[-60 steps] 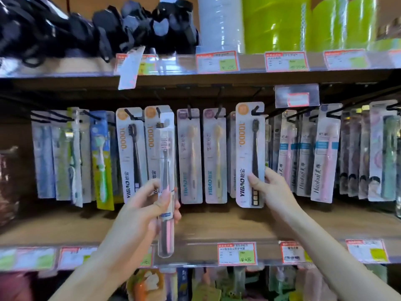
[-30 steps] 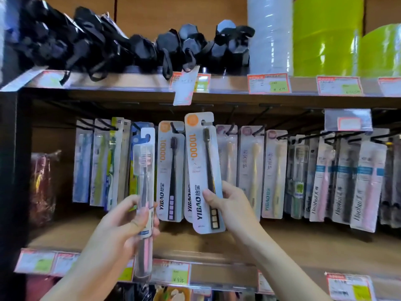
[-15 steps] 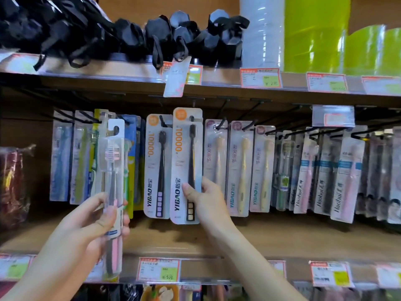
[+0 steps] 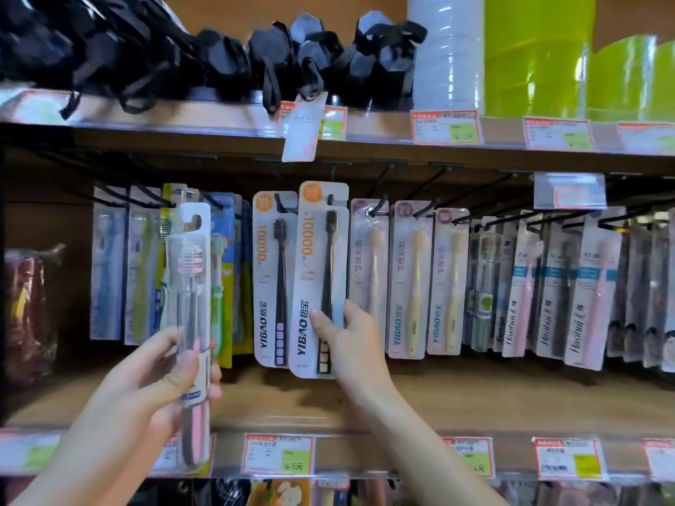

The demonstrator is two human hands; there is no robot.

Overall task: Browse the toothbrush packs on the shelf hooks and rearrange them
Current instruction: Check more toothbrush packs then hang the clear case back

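Note:
My right hand (image 4: 352, 341) grips the lower part of a white YIBAO pack with a black toothbrush (image 4: 317, 272). Its top sits at the hook, just right of a matching YIBAO pack (image 4: 272, 279) that hangs there. Whether it is on the hook I cannot tell. My left hand (image 4: 171, 374) holds a clear pack with a pink and grey toothbrush (image 4: 191, 304) upright, in front of the blue and green packs (image 4: 222, 272) at the left. Yellow-brush packs (image 4: 411, 283) hang right of my right hand.
Pink Haohui packs (image 4: 588, 297) and several more fill the hooks to the right. The shelf above carries black items (image 4: 310, 56), a white roll (image 4: 445, 49) and green containers (image 4: 537, 52). Price tags (image 4: 279, 454) line the wooden shelf (image 4: 475, 399) edge below. A red bag (image 4: 29, 315) sits far left.
My right hand carried the black-brush YIBAO pack leftward from among the right-hand packs to beside the matching one. My left hand moved its clear pack left, toward the blue and green packs.

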